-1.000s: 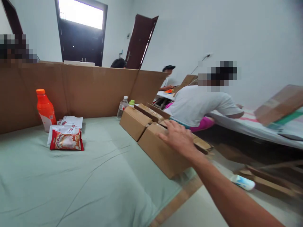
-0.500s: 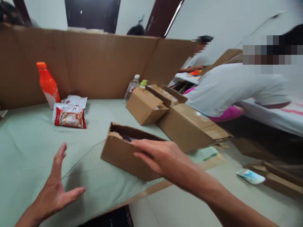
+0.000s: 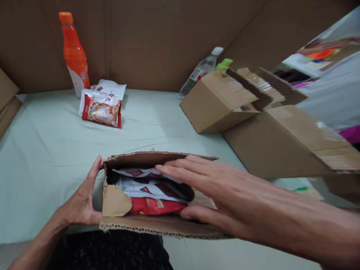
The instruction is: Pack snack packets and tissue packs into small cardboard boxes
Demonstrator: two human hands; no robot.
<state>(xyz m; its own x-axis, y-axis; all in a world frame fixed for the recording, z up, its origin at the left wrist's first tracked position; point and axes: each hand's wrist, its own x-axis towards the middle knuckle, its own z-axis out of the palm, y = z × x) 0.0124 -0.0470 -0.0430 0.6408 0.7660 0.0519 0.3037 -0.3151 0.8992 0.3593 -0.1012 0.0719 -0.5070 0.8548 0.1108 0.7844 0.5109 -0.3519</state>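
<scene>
An opened cardboard box [image 3: 165, 231] lies before me at the table's front edge, its open top facing me. Inside are white packets with dark red marks [image 3: 157, 187] and a red packet [image 3: 157, 206]. My left hand [image 3: 81, 200] grips the box's left end, thumb at the near corner and fingers at the far one. Over the right part of the opening lies my right hand [image 3: 213, 187], fingers stretched out and thumb apart, the fingertips close to the packets. That hand covers the box's right end.
Farther back stand an orange bottle [image 3: 75, 56], a red snack packet [image 3: 101, 110] and white packets [image 3: 111, 90]. To the right are tilted cardboard boxes [image 3: 281, 142], with a clear bottle [image 3: 201, 71] and a green cap [image 3: 224, 64] behind. A cardboard screen [image 3: 154, 45] borders the table.
My view has swung down and closer. The box has turned to show its contents. My left hand has moved from free air onto the box's left end; my right hand stays over it.
</scene>
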